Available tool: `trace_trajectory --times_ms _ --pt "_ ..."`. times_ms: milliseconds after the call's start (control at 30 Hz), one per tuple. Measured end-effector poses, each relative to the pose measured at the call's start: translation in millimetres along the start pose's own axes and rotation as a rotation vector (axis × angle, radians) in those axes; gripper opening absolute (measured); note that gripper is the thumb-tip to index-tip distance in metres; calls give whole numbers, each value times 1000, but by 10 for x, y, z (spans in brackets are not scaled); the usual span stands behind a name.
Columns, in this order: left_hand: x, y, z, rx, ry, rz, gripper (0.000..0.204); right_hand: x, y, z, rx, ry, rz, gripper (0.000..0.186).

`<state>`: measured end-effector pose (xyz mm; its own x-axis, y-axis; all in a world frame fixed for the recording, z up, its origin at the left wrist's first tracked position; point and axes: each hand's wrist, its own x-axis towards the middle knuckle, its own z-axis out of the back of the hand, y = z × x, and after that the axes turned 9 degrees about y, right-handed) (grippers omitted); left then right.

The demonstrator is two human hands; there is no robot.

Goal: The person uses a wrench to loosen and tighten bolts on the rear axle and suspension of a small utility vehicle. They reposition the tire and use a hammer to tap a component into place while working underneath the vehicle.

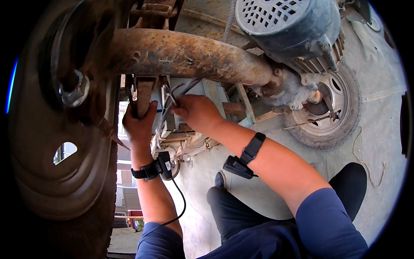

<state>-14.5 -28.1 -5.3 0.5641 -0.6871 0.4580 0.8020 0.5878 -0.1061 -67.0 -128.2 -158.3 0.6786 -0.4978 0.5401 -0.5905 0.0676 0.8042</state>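
My left hand (137,125) wraps round a rusty metal bracket (145,90) hanging below the thick rusty curved tube (181,58). To its right my right hand (194,111) is closed, pinching a slim metal piece (171,94) among dark cables; what exactly it is, I cannot make out. A corrugated conduit (192,85) runs just above that hand. Both hands are beneath the tube, within the metal frame, and my fingertips are partly hidden.
A large rusty wheel rim (64,168) fills the left side. A motor with a perforated cover (289,26) is upper right, above a small tyred wheel (343,125) with a thin rod. A loose cord (366,168) lies on the grey floor (384,125).
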Motion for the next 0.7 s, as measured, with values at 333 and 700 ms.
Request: trace_trajectory --times_ms 333,700 --pt "-16 6 -17 -12 -40 -62 31 -719 -15 424 -187 107 19 29" --pt "-13 -33 2 55 -38 -28 32 -949 825 1546 507 536 -324 33"
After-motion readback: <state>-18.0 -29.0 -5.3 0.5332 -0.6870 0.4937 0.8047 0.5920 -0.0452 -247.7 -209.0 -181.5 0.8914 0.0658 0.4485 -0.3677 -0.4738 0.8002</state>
